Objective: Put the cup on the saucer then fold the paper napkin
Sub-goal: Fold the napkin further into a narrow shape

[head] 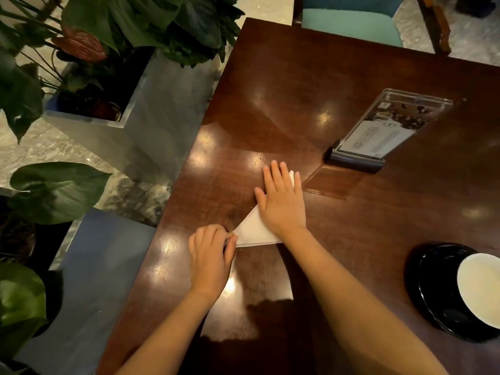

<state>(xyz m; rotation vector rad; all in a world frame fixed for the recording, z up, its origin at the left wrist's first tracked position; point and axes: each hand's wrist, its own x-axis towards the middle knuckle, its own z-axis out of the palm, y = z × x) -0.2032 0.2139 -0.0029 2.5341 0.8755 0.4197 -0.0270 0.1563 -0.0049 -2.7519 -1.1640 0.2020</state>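
Observation:
A white paper napkin lies folded into a triangle on the dark wooden table. My right hand lies flat on it with straight fingers, covering its far part. My left hand pinches the napkin's near left corner between thumb and fingers. At the right edge of the view a white cup stands on a black saucer, partly cut off by the frame.
An acrylic menu stand on a black base stands beyond the napkin to the right. Potted plants in grey planters line the table's left side. A teal chair sits at the far end.

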